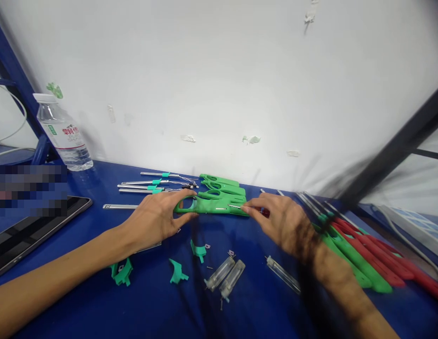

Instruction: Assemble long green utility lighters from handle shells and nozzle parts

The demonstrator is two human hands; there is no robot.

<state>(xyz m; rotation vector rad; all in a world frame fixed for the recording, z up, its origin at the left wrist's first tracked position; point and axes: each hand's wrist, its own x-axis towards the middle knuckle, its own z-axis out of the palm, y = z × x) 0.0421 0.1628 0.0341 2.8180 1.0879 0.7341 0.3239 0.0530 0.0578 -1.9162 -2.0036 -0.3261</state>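
Observation:
My left hand [162,214] is closed on the looped end of a green plastic handle shell [208,205], which lies level above the blue table. In my right hand [279,219] is a small screwdriver [235,206]; its thin metal shaft rests over the shell's right part, and a bit of red shows under the fingers. Just behind the held piece lie more green shells [222,189]. Nearer to me are teal plastic clips [198,251], clear plastic cases [233,278] and a tiny screw [209,267]. Whether the shaft touches a screw is too small to tell.
Metal rods with teal clips and wires [144,182] lie at the back left. A water bottle [67,136] and a black phone [38,226] stand and lie further left. Red and green handled tools [374,254] are lined up at right. A white wall [219,70] closes the back.

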